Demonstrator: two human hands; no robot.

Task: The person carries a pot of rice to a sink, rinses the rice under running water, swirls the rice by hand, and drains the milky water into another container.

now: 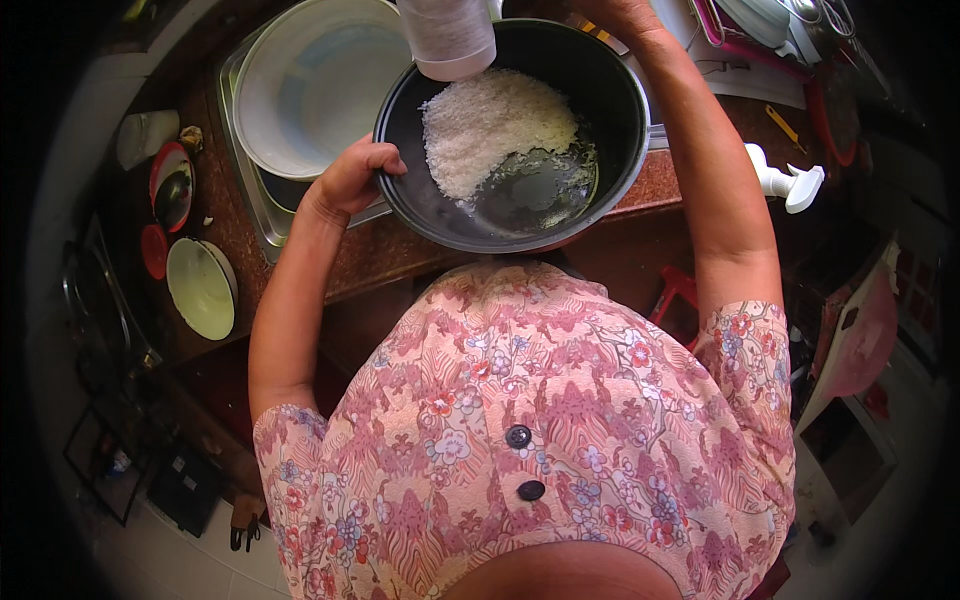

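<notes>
My left hand (358,174) grips the left rim of a dark round pot (450,221), thumb over the edge. White rice grains (499,124) lie heaped toward the pot's far left side, with clear water and bare pot bottom nearer me. A translucent plastic container (450,37) overlaps the pot's far rim; what holds it up is not visible. My right hand (619,15) reaches past the pot's far right edge at the top of the view; its fingers are mostly cut off, so its grip cannot be told.
A large white basin (315,90) rests over the steel sink (270,232) on the left. An enamel bowl (201,289), a red bowl (171,187) and a plastic cup (148,139) stand farther left. At right are a spray bottle's nozzle (802,187), a yellow-handled tool (785,127) and a dish rack (709,22).
</notes>
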